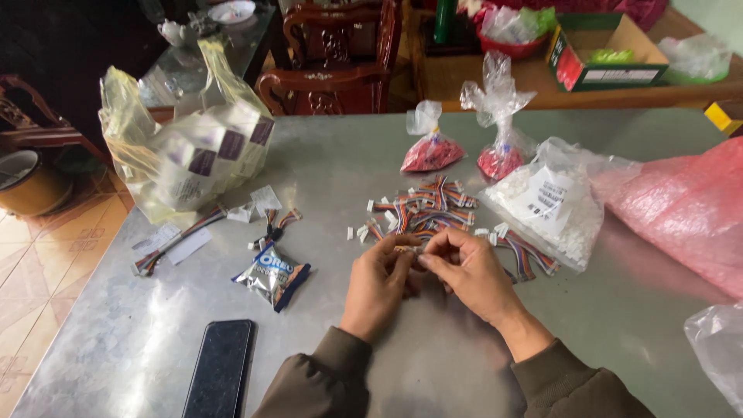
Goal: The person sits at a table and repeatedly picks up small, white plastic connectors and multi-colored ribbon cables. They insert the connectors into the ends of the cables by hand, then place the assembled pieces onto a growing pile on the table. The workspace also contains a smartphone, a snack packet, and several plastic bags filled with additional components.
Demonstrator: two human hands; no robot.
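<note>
My left hand (377,282) and my right hand (467,271) meet over the grey metal table (325,162), fingertips pinched together on a small white connector (419,250) at the end of a multicoloured ribbon cable. Just beyond the fingers lies a pile of several short ribbon cables with white plugs (422,210). A clear bag of small white connectors (553,209) sits to the right of the pile. Both wrists wear dark olive sleeves.
Two knotted clear bags of red parts (432,151) (499,159) stand behind the pile. A large clear bag of labelled packets (197,155) is at left, with loose cables (174,241). A snack packet (272,275), a dark phone (220,368) and pink plastic (681,205) lie around.
</note>
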